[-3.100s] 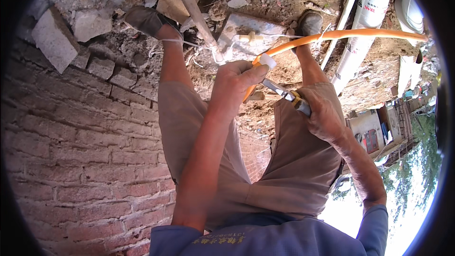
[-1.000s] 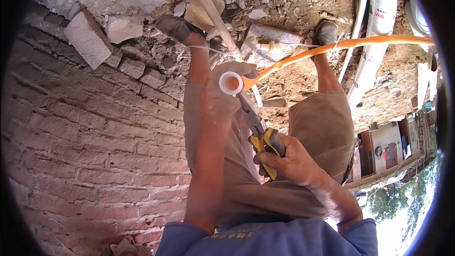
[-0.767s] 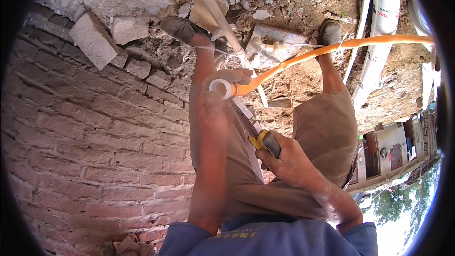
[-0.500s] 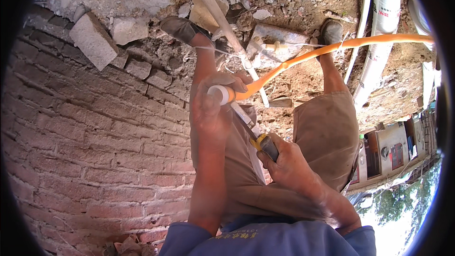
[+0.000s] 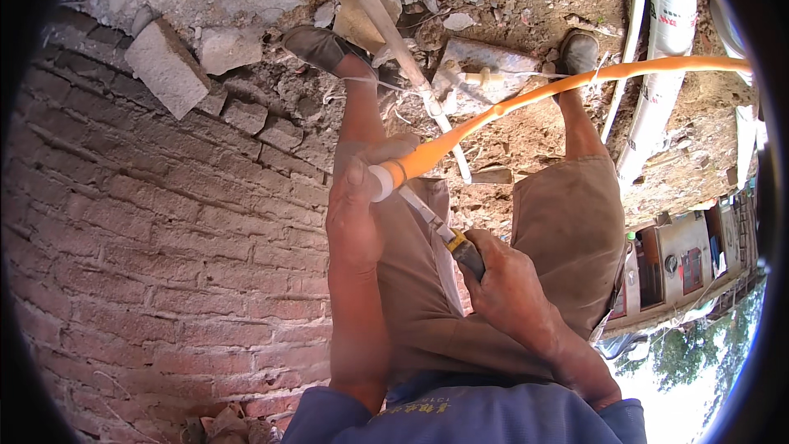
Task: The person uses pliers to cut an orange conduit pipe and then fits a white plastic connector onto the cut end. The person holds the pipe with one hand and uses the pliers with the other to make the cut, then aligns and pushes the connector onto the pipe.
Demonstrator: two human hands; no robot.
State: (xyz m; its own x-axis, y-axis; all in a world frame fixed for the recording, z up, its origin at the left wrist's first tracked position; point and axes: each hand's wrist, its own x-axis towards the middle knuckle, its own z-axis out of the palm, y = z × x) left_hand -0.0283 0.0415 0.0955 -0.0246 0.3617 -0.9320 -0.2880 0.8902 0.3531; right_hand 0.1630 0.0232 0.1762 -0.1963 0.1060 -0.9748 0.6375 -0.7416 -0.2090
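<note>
My left hand (image 5: 355, 205) is closed around the end of an orange hose (image 5: 436, 150). A short white pipe end (image 5: 380, 183) sticks out of the hose, and a thin dark band circles the hose beside it. My right hand (image 5: 511, 284) grips the dark, yellow-marked handle of a knife-like tool (image 5: 467, 253). Its long narrow metal blade points up and left, its tip close below the white pipe end. Whether blade and pipe touch, I cannot tell.
A brick wall (image 5: 181, 279) rises on the left. Loose blocks (image 5: 168, 70), rubble and a wooden stick (image 5: 382, 25) lie on the ground ahead around my feet. Thick white pipes (image 5: 662, 74) run along the right, and the orange hose crosses over them.
My left hand has turned with the hose end, so the dark band now shows and the white pipe end points lower. My right hand and the tool have shifted slightly right.
</note>
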